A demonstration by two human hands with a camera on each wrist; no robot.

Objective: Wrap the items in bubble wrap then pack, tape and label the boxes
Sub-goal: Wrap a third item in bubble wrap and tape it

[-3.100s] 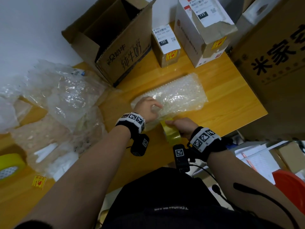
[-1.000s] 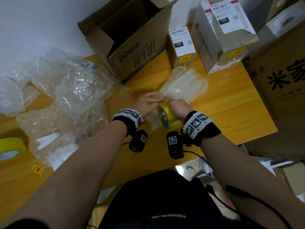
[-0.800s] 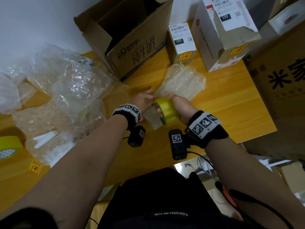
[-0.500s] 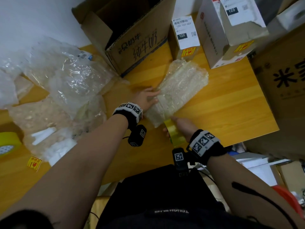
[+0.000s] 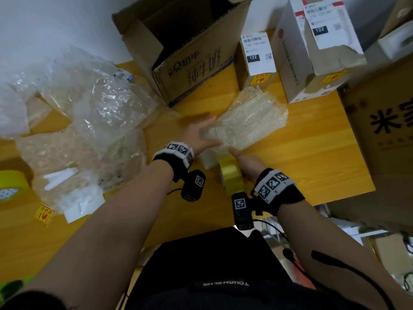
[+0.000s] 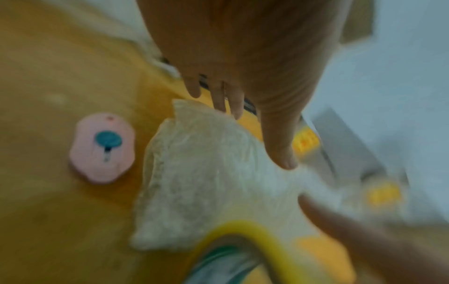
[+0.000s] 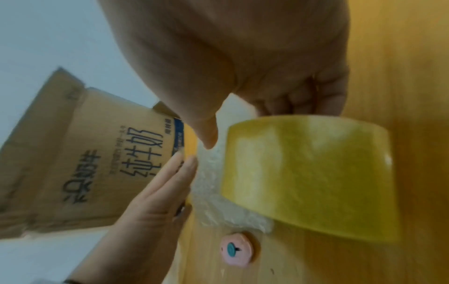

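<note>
A bubble-wrapped bundle [image 5: 248,119] lies slanted on the wooden table [image 5: 301,166]. My left hand [image 5: 201,135] rests flat on the bundle's near left end, fingers straight. In the left wrist view its fingers [image 6: 279,149] lie over the bundle [image 6: 206,176]. My right hand [image 5: 245,162] grips a yellow tape roll [image 5: 230,175] just below the bundle's near end. The right wrist view shows the fingers curled into the roll [image 7: 306,173] and the thumb pointing at the wrap [image 7: 211,184]. An open brown carton [image 5: 190,50] stands behind.
Loose plastic and bubble wrap [image 5: 89,113] cover the table's left side. A second tape roll [image 5: 11,186] and a yellow sticker [image 5: 44,214] lie far left. A pink cutter [image 6: 102,148] lies near the bundle. Labelled boxes [image 5: 258,59] [image 5: 317,52] and a big carton [image 5: 384,135] close the back and right.
The bundle has turned from crosswise to slanting away. My right hand drew the tape roll back from the bundle's top toward the table's front. My left hand went flat on the wrap.
</note>
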